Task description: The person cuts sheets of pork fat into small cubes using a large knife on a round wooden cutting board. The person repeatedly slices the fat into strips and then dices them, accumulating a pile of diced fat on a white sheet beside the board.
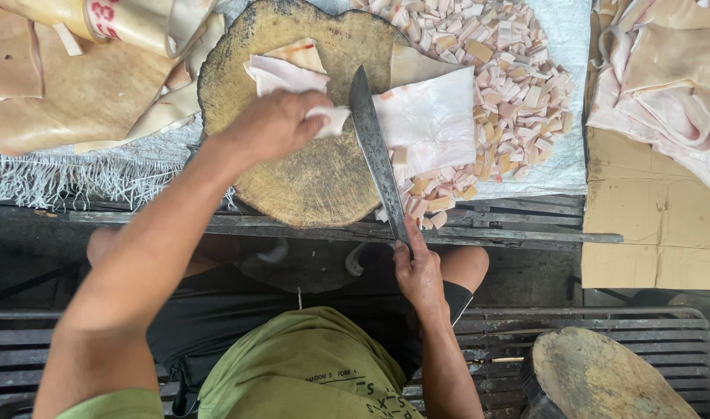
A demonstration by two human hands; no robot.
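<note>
Surface: a round, worn wooden chopping block (308, 182) sits in front of me on a white woven sheet (561, 155) with a frayed fringe, above dark slatted boards.

My left hand (273, 124): it lies palm down on the block, fingers curled together and pressing on a pale slab of pork skin and fat (429, 116), gripping the slab's near edge just left of the blade.

My right hand (419, 271): it is low, off the near rim of the block, fingers wrapped tight around the handle of a long knife (377, 159).

Knife: the dark blade runs from my right hand up and slightly left across the block, its tip near the top of the slab, its edge resting on the fat just beside my left fingertips.

Slab: flat on the block's right half, reaching over the block's right rim.

Loose trimmings (289, 66): a few pale pieces lie on the block above my left hand.

Cut cubes (510, 70): a heap of small pinkish-white pieces is spread on the sheet to the right of the block, some touching the slab.

Left side: large tan sheets of skin (76, 93) lie stacked.

Right side: more pale skin pieces (665, 77) rest on flat cardboard (650, 217).

Lower right: a second wooden block (603, 380) stands on the slats.
</note>
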